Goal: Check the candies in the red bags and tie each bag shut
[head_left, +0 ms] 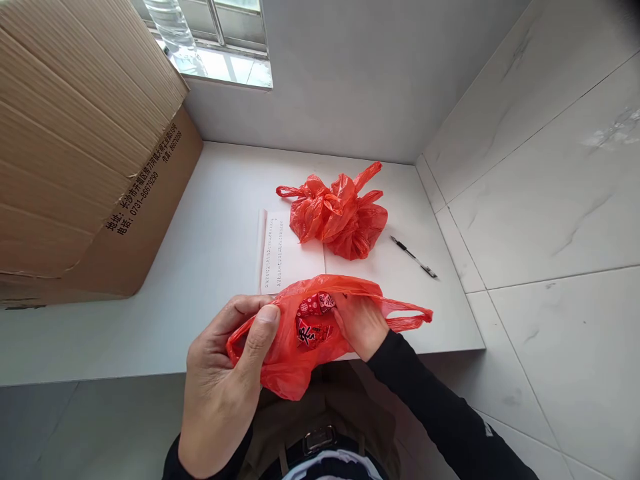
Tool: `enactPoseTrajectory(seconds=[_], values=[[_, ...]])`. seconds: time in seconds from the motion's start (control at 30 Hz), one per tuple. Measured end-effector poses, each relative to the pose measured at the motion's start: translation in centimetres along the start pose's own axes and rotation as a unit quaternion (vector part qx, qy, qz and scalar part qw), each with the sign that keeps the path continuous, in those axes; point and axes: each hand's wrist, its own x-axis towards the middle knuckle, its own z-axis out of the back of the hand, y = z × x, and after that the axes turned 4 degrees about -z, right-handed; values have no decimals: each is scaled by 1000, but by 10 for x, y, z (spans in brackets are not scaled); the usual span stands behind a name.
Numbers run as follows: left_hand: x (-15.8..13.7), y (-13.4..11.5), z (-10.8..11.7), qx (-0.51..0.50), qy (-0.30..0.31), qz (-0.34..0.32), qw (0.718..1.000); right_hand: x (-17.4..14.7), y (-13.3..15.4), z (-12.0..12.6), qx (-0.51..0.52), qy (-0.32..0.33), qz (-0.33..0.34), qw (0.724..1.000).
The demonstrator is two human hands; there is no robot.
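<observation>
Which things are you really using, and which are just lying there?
In use: left hand, right hand, open red bag, red wrapped sweets inside it.
Lying about: bunched red bags, printed paper, pen, cardboard box.

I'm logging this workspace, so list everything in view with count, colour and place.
plastic bag in hand: one, red, open, held over the near edge of the counter
wrapped packets: at least two, red with white print, inside the held bag
bunched plastic bags: a crumpled red heap, count unclear, on the counter beyond the held bag
printed sheet: one, white with small text, partly under the heap
pen: one, dark and silver, right of the heap
cardboard box: one, brown with black print, on the counter's left
counter: one, white, set in a corner
window: one, above the back wall
left hand: grips the bag's rim
right hand: reaches inside the bag
</observation>
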Motion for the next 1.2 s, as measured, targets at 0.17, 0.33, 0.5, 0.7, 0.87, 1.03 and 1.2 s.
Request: enactPoseTrajectory(seconds=[0.17, 0.33, 0.5, 0.7, 0.87, 1.03, 1.2], values=[[1, -3, 0, 12, -19, 0, 1000, -1, -2, 10, 32, -11, -29, 999], [1, -3, 1, -2, -18, 7, 1000, -9, -2, 28, 90, 12, 2, 996], [1, -2, 0, 12, -20, 1, 1000, -17, -8, 28, 12, 32, -30, 999], [2, 4, -2, 13, 9, 8, 1000, -22, -9, 10, -42, 38, -40, 998], [0, 1, -3, 9, -21, 2, 1000, -21, -8, 14, -10, 16, -91, 996], [-1, 6, 3, 17, -16, -9, 1000, -24, -12, 29, 73, 2, -116, 991], [1, 13, 6, 6, -19, -20, 1000, -26, -12, 24, 124, -14, -135, 983]])
